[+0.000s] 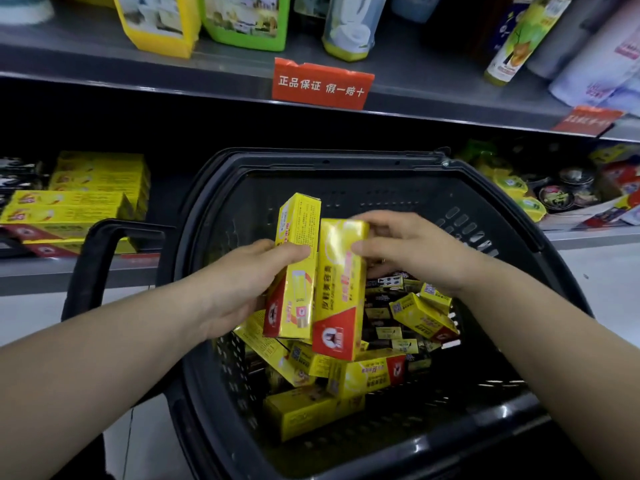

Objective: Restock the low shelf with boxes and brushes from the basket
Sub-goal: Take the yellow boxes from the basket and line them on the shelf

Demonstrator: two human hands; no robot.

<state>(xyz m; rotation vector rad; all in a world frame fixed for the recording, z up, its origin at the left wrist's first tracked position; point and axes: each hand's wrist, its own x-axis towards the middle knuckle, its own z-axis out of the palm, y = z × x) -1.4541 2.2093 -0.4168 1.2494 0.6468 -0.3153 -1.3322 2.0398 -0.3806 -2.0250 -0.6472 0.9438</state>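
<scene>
While both hands work above the black basket (221, 188), each is clamped on a long yellow box with a red corner. The left hand (242, 282) grips the left box (294, 271) around its middle, thumb across the front, holding it nearly upright. The right hand (412, 247) pinches the top end of the right box (339, 289), thumb on the face and fingers over the far edge; this box stands just beside the other, their long sides touching. Its face carries a column of Chinese characters too blurred to read and a red triangle with a white emblem near the bottom.

Below them, more loose boxes (367, 375) of the same yellow lie jumbled in the basket, some showing QR codes, among darker packs (384, 299).

On the low shelf (41, 275) to the left, stacked boxes (86, 195) of the same kind lie flat. A red tag (322, 84) on the shelf edge above reads 正品保证 假一赔十. Bottles (349, 26) stand on that upper shelf.
</scene>
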